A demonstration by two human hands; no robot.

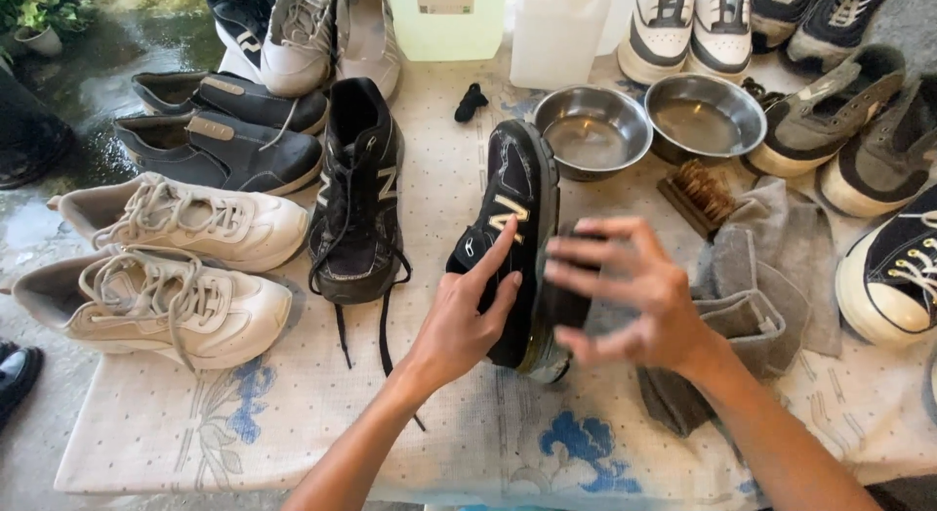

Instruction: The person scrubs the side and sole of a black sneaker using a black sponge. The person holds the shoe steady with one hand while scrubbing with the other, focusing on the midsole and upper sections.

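Gripping black sneaker (514,204) on edge: left hand (468,311); right hand (634,296) (blurred) presses dark cloth (566,301) against sole.

Black sneaker (514,213) with gold-and-white side logo — tipped on its side on patterned tablecloth, sole facing right, dark cloth (564,301) pressed against sole.

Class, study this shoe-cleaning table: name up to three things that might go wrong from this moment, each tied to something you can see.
1. The black shoe stands on its side, steadied only by the left hand; it might tip over.
2. The right hand is blurred with motion beside the sole; a wide swing might knock the wooden brush or the nearer steel bowl.
3. The other black shoe's laces trail loose on the cloth and might snag.
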